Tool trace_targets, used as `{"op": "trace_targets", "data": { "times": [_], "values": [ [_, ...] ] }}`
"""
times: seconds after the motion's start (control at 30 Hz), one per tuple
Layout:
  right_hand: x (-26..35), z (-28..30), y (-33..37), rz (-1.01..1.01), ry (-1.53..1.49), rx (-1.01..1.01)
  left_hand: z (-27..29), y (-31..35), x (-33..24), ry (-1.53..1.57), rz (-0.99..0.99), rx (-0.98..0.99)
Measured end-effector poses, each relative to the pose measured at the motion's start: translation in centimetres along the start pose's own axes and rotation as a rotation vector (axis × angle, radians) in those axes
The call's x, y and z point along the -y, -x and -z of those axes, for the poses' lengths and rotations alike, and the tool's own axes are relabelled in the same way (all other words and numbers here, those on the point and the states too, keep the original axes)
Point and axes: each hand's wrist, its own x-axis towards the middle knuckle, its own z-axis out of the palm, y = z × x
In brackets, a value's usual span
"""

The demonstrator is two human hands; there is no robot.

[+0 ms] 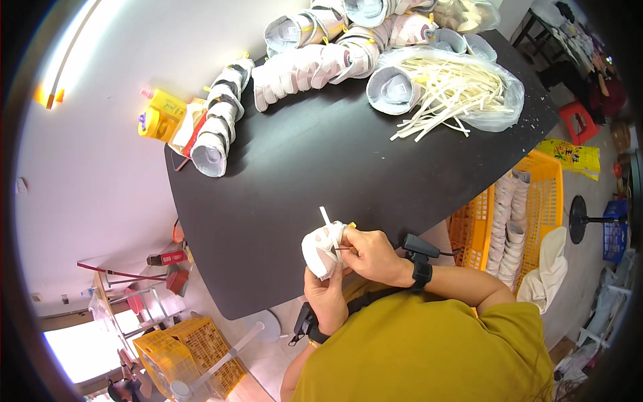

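Observation:
My left hand [326,295] holds a small white shoe [320,249] from below, over the near edge of the black table [301,167]. My right hand [370,254] pinches at the shoe's side, where a white strip [325,215] sticks up out of it. Both wrists wear dark bands. A clear bag of loose white strips [455,90] lies at the table's far right. Rows of stacked white shoes [301,67] curve across the far side of the table.
A yellow bottle [161,114] stands at the table's left corner. An orange crate [529,214] with stacked shoes sits to my right, a white cloth [546,268] draped on it. Another orange crate [181,352] is on the floor at left. A red stool [579,120] stands far right.

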Motion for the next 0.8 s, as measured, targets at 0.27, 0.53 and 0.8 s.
{"op": "trace_targets", "data": {
  "times": [0.27, 0.53, 0.8],
  "values": [
    [-0.1, -0.6, -0.3, 0.042, 0.051, -0.046, -0.1, -0.1, 0.1, 0.043, 0.010, 0.007],
    [-0.6, 0.3, -0.7, 0.086, 0.102, -0.031, -0.7, -0.4, -0.5, 0.027, 0.001, 0.014],
    [0.9, 2.4, -0.3, 0.027, -0.091, 0.169, 2.1, -1.0, -2.9, -0.422, -0.248, 0.173]
  ]
}}
